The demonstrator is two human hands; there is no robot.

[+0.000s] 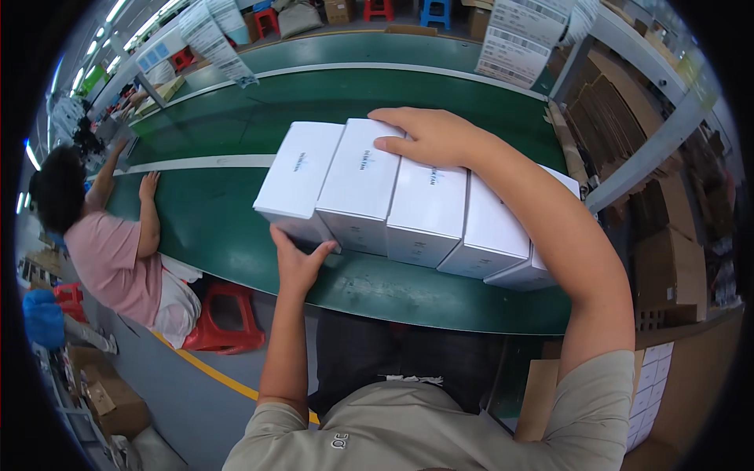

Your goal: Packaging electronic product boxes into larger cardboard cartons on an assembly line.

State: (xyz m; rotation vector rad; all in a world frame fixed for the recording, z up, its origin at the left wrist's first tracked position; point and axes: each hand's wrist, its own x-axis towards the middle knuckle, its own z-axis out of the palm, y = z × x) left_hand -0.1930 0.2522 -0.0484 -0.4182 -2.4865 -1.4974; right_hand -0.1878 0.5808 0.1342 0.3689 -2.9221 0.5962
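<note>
Green belting covers the long conveyor (236, 228) that curves across the middle of the view, with a white stripe running along it toward ten o'clock. Nearest, at six o'clock, grey floor with a yellow line shows beside the person's own lap.

On the near edge of the belt, at the centre, lies a row of five white boxes (408, 208) pressed side by side, slanting from eleven o'clock down to four o'clock. The left hand (297, 263) props the near end of the leftmost box, thumb and fingers spread open against its side. The right hand (428, 137) lies flat over the far top edge of the row, fingers curled over the second and third boxes, the forearm lying across the boxes at the right.

At eight o'clock a red stool (228, 318) stands by the belt, and a co-worker (118, 259) in a pink top sits beside it, reaching onto the belt. At three o'clock flattened cardboard (620, 118) leans in a metal rack. Paper sheets (514, 39) hang at one o'clock, and coloured stools stand at twelve.
</note>
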